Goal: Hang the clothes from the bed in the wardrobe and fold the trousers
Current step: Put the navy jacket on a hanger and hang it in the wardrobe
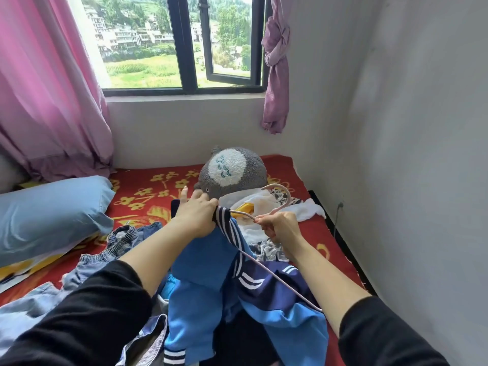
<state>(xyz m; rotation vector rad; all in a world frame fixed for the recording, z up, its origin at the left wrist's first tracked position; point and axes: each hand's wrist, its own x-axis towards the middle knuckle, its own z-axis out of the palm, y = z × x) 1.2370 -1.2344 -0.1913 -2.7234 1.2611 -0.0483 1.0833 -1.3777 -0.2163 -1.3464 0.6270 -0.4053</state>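
Observation:
A blue and navy jacket (pixel 206 262) with white stripes is lifted above the bed in front of me. My left hand (pixel 196 213) grips its striped collar. My right hand (pixel 280 227) pinches the neck of a pale pink hanger (pixel 280 190), whose arm runs down into the jacket. Denim trousers (pixel 116 247) lie crumpled on the bed to the left. White and patterned clothes (pixel 266 204) with a yellow hanger (pixel 245 207) lie past my hands.
The bed has a red flowered blanket (pixel 153 188). A blue pillow (pixel 50 212) lies at left, a grey plush toy (pixel 232 171) near the wall. Pink curtains (pixel 47 88) flank the window (pixel 184 43). A white wall (pixel 409 154) borders the bed on the right.

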